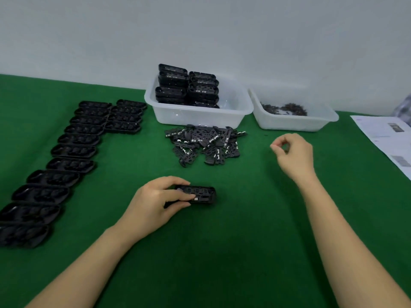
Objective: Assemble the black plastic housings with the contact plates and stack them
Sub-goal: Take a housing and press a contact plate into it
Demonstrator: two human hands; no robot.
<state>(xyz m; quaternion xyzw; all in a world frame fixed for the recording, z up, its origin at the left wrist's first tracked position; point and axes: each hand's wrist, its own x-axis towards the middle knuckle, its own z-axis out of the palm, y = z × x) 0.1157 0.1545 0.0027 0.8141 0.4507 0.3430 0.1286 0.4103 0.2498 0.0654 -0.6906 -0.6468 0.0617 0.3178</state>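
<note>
Housing (195,194) flat, long axis left-right

On the green table (233,252), the left hand (153,201) grips a black housing (200,194) that lies flat, thumb and fingers curled round its left end. The right hand (293,152) hovers to the right, fingertips pinched together; whether they hold anything is too small to tell. Behind lies a loose pile of contact plates (205,143). A clear tub (200,116) holds stacked housings (186,87); a second tub (295,121) holds small dark bits. Rows of empty housings (73,150) line the left side.
</note>
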